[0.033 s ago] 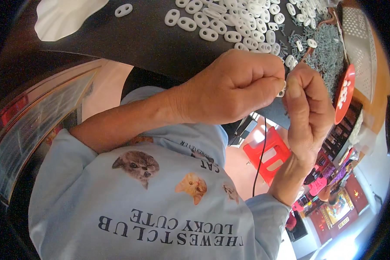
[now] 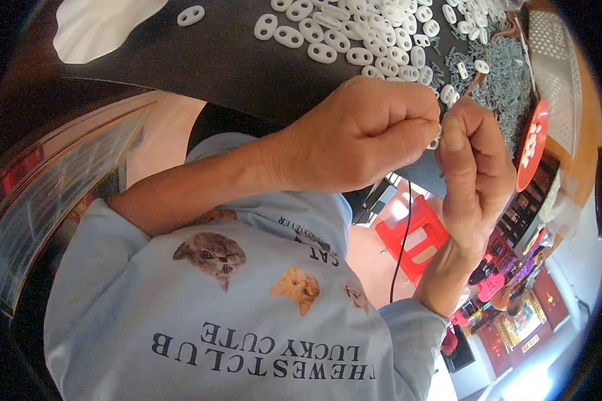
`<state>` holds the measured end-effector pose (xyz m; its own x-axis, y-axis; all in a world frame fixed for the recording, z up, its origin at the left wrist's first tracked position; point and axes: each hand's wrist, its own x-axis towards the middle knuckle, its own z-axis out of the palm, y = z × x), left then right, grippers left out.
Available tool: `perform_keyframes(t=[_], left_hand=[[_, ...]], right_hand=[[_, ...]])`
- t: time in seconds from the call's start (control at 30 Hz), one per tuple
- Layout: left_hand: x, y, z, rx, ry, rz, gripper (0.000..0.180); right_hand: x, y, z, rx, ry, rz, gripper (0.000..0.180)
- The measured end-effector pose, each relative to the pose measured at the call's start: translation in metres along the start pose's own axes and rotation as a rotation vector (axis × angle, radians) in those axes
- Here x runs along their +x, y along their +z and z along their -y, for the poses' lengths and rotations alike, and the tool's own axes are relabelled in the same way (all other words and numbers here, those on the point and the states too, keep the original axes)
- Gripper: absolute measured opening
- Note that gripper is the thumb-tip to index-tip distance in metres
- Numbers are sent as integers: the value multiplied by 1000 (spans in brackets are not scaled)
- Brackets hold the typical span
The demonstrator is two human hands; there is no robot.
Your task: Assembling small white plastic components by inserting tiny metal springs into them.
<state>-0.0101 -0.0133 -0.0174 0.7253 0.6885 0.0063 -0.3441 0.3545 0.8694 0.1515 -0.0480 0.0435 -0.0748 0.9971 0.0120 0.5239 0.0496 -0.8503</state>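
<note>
My left hand [image 2: 364, 134] is closed, its thumb and forefinger pinching a small white plastic piece [image 2: 434, 142] with a hole in it. From the other side, my right hand [image 2: 476, 164] is closed too, thumb against bent forefinger, right at the same piece. Fingers hide most of that piece, so its full shape cannot be seen. Just beyond my hands lies a heap of white oval two-hole plastic pieces [image 2: 338, 41] on the dark table [image 2: 214, 73]. To their right spreads a pile of small grey springs [image 2: 505, 80], with a few white pieces among them.
A red dish [image 2: 525, 164] with small white parts stands at the table's right. Behind it is a perforated white basket [image 2: 554, 73]. A wavy white sheet [image 2: 100, 27] lies far left, near a lone oval piece [image 2: 190, 16]. Below stands a red stool [image 2: 415, 234] beside a black cable [image 2: 401, 250].
</note>
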Motion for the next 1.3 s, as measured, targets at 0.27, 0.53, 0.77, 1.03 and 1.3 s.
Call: perform_keyframes(t=[0.27, 0.53, 0.77, 1.03, 1.3], left_hand=[[-1, 2, 7, 104, 126, -57, 15], [-2, 2, 1, 49, 70, -48, 16], [-2, 3, 0, -56, 55, -39, 17], [-3, 2, 0, 12, 67, -52, 19], [-2, 0, -17, 152, 50, -44, 21]], right_hand=[[-8, 10, 3, -43, -4, -94, 9], [-13, 5, -1, 78, 35, -68, 13], [-9, -6, 6, 298, 206, 43, 7], [-6, 5, 2, 111, 5, 6, 8], [25, -30, 5, -26, 127, 52, 12]])
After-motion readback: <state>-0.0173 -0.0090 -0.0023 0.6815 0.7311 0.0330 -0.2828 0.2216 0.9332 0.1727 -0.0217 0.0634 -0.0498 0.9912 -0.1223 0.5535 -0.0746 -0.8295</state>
